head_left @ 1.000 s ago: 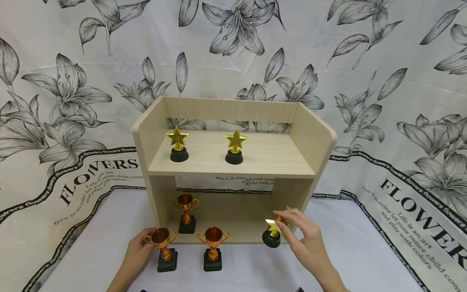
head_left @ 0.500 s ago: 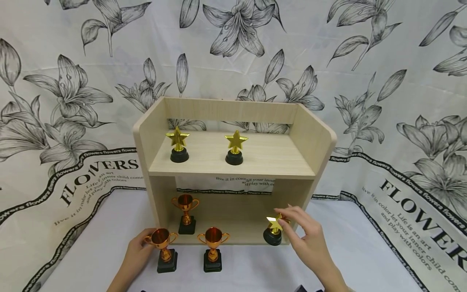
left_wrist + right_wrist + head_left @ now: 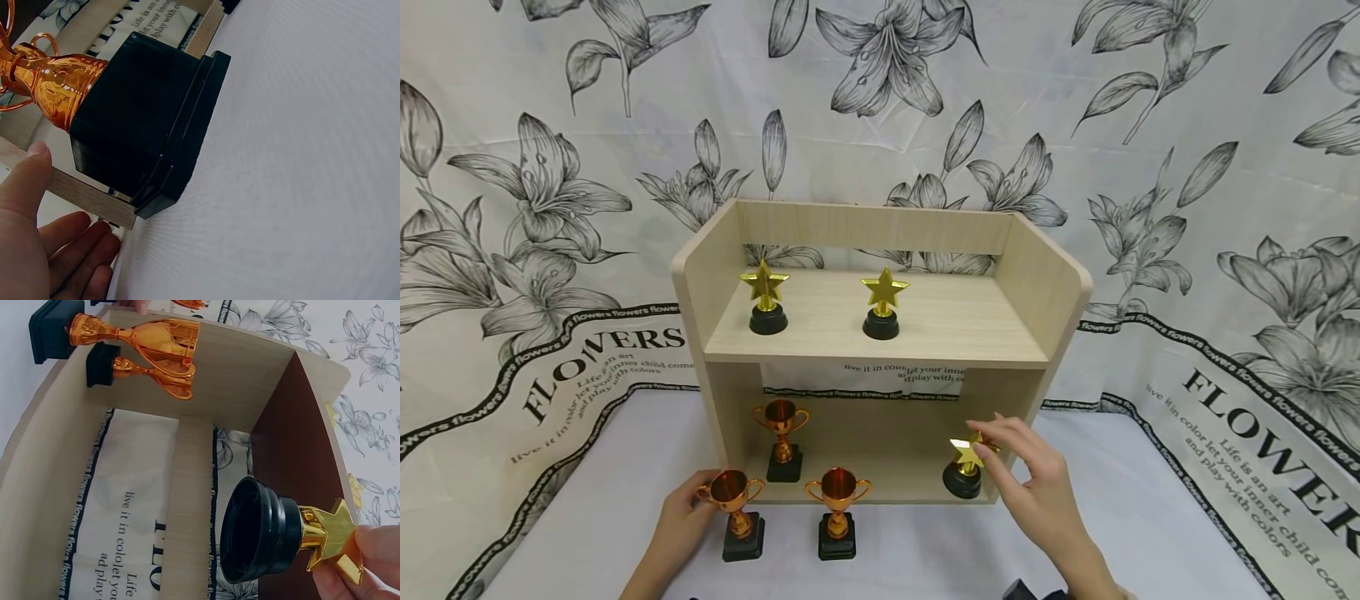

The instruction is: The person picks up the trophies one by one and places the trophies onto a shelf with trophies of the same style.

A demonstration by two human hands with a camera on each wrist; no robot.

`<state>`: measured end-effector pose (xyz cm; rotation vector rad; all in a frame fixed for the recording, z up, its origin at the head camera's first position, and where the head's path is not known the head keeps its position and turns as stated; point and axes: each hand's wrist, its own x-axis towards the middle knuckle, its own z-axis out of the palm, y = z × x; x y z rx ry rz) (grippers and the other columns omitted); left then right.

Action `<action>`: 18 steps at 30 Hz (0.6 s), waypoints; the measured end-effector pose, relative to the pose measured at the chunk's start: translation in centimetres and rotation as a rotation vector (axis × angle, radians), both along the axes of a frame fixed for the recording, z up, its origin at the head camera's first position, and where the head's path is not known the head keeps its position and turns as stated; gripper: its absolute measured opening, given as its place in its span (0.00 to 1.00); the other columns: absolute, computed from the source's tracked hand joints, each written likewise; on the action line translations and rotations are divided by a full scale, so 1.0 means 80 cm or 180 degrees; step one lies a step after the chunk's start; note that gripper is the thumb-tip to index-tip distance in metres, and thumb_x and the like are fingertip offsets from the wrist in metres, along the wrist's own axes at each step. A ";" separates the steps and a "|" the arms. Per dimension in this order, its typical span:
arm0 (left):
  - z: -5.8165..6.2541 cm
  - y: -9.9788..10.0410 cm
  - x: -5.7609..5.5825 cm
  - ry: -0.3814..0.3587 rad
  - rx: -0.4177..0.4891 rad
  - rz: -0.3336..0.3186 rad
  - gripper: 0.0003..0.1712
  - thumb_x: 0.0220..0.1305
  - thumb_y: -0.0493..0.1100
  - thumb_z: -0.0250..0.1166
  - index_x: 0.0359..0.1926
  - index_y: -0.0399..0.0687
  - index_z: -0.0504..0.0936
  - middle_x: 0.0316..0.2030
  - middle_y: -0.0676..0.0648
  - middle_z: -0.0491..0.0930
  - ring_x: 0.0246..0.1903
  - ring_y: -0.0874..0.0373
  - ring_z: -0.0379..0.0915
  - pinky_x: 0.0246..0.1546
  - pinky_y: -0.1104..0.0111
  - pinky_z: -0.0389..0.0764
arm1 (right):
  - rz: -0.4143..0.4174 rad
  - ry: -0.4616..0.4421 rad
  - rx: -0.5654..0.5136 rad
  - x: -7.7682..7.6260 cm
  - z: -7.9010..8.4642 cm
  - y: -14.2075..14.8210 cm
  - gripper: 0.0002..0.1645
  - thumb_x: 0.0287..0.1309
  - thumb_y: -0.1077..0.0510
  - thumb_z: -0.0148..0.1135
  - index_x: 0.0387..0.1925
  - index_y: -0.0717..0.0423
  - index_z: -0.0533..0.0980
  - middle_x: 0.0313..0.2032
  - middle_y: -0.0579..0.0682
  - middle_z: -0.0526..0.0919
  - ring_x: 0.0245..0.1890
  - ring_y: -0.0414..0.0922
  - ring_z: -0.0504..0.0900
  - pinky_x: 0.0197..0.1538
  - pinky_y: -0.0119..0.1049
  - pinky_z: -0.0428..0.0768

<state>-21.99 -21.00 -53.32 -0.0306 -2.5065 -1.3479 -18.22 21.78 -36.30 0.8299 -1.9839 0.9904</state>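
My right hand pinches the gold star of a star trophy between thumb and fingertips. The trophy hangs tilted before the lower right of the wooden shelf, and the right wrist view shows the underside of its black base. On the table at left, my left hand is beside a copper-coloured trophy cup, near its handle. In the left wrist view the thumb and loosely bent fingers are apart from that cup's black base.
Another trophy cup stands on the table in front of the shelf, and one more cup is inside the lower level at left. Two star trophies, one at left and one near the middle, stand on the upper level.
My right hand has moved slightly up and to the right with the star trophy, toward the lower level's right side. The left hand and the cups stay where they were.
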 end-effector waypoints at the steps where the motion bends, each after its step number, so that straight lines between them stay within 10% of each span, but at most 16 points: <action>1: 0.000 0.000 0.000 -0.0002 0.0006 -0.0005 0.16 0.57 0.33 0.59 0.48 0.41 0.79 0.45 0.43 0.81 0.47 0.48 0.73 0.48 0.51 0.71 | 0.0004 0.0002 -0.0004 0.000 0.001 0.000 0.28 0.39 0.77 0.67 0.45 0.56 0.80 0.38 0.46 0.82 0.41 0.40 0.80 0.61 0.35 0.67; 18: 0.000 0.001 -0.001 -0.0015 0.0016 -0.0015 0.16 0.57 0.33 0.60 0.48 0.42 0.79 0.44 0.44 0.81 0.46 0.50 0.73 0.48 0.51 0.71 | 0.0005 0.0036 -0.0007 0.002 0.023 -0.001 0.26 0.41 0.76 0.66 0.45 0.56 0.80 0.38 0.46 0.82 0.54 0.45 0.76 0.62 0.36 0.66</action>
